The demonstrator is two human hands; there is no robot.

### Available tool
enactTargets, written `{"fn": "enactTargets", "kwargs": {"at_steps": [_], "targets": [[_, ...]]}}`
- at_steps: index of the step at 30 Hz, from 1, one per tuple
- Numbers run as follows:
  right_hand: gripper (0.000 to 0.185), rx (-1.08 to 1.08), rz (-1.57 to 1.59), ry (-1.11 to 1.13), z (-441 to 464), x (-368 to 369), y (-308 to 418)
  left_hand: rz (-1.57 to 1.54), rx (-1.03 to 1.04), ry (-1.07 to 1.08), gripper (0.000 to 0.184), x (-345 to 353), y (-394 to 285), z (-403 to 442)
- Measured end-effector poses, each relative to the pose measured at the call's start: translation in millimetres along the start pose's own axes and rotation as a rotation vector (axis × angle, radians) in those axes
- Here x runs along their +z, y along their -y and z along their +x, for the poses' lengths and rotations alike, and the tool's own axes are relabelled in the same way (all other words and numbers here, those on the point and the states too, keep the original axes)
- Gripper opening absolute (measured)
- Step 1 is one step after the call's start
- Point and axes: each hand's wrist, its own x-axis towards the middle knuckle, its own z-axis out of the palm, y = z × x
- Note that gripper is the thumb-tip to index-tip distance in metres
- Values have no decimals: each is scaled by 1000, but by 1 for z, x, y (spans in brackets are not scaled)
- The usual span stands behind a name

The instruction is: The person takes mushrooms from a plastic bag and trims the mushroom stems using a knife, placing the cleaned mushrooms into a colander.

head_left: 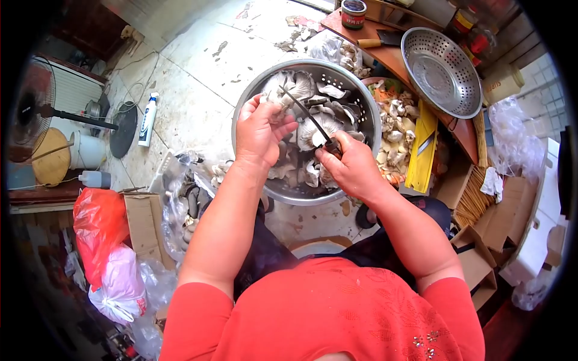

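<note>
Over a large perforated metal colander, my left hand has its fingers closed on a grey oyster mushroom with its gills showing. My right hand is wrapped round the dark handle of a thin-bladed knife. The blade slants up and left across the colander, its tip close to the held mushroom; whether it touches cannot be made out. More oyster mushrooms lie in the colander beneath both hands.
A heap of mushroom trimmings and a yellow slicer lie to the right. On the wooden board stand a second colander, a cleaver and a jar. Bagged mushrooms, a red bag and a fan are left.
</note>
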Motion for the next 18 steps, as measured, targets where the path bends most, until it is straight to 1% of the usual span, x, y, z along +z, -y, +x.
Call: {"fn": "enactTargets", "kwargs": {"at_steps": [2, 5, 7, 9, 10, 14, 16, 18], "targets": [[27, 17, -93, -5, 2, 1, -1, -32, -9, 7, 42, 1, -2, -1], [27, 13, -91, 4, 2, 1, -2, 13, -11, -11, 41, -2, -1, 1], [28, -4, -94, 16, 3, 2, -2, 82, -53, 36, 38, -10, 0, 7], [29, -19, -97, 27, 3, 3, -1, 82, -83, 62, 35, -11, 2, 6], [30, 8, -108, 44, 4, 3, 0, 79, -113, 92, 32, -10, 4, 5], [31, 46, -113, 52, 6, 8, -6, 72, -161, 82, 28, -2, 14, -5], [32, 45, -130, 58, 8, 8, -5, 148, -167, 69, 21, 1, 16, -10], [32, 46, -147, 62, 11, 7, -5, 162, -171, 74, 21, 1, 19, -12]]}}
